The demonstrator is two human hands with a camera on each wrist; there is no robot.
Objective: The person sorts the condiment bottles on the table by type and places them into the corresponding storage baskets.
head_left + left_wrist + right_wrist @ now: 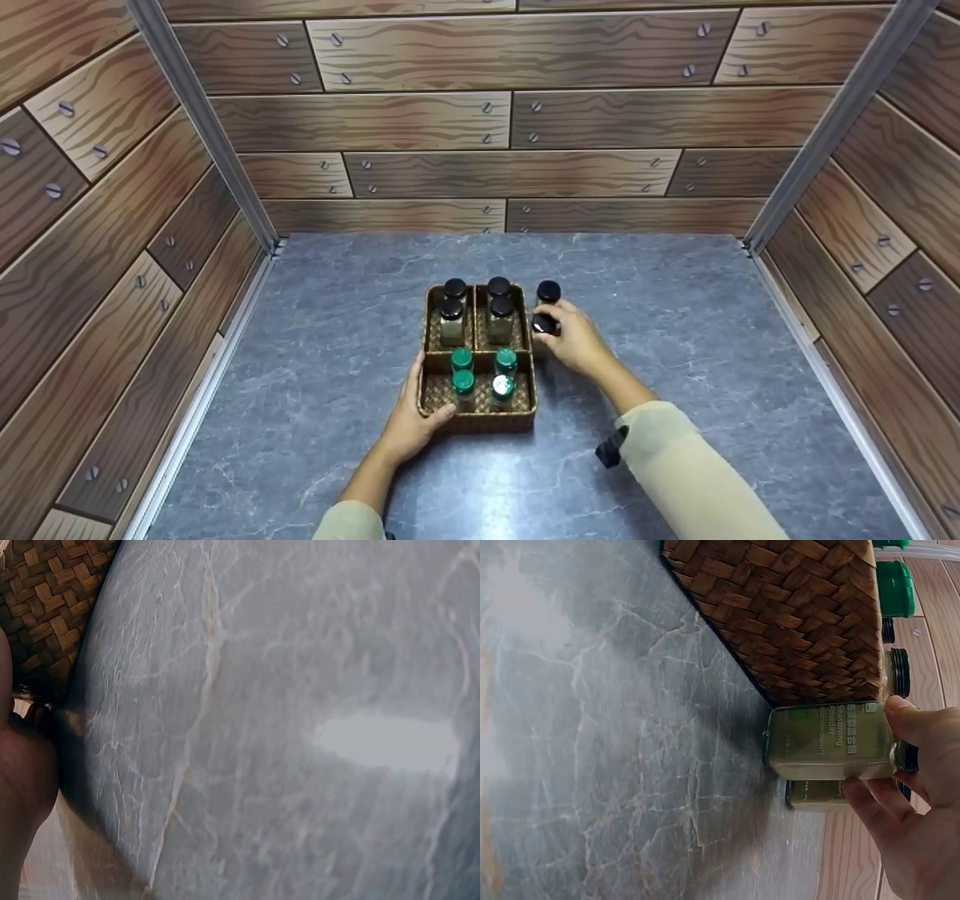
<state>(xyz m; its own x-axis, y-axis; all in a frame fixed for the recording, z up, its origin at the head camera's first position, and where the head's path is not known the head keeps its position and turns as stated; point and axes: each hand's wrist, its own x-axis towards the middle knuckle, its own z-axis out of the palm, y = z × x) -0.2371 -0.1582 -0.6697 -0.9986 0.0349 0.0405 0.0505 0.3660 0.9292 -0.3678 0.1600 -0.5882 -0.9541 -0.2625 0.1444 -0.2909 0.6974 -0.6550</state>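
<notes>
A woven basket (480, 421) with compartments stands on the table. My left hand (409, 426) grips its near left corner, thumb over the front rim and fingers along the left side. Beside the basket's right wall, my right hand (579, 341) pinches a seasoning jar (825, 741) just under its black cap (544, 324). The jar is square, clear and filled with greenish powder; its label reads "Seasoning Powder". Right behind it stands a second black-capped jar (549, 291), partly hidden by the first in the right wrist view.
Black-capped jars (451, 326) stand in pairs in the two far compartments. Several green-capped jars (463, 382) fill part of the wide near compartment. The grey marbled table (337, 337) is bounded by wood-patterned walls (420, 120) at the back and both sides.
</notes>
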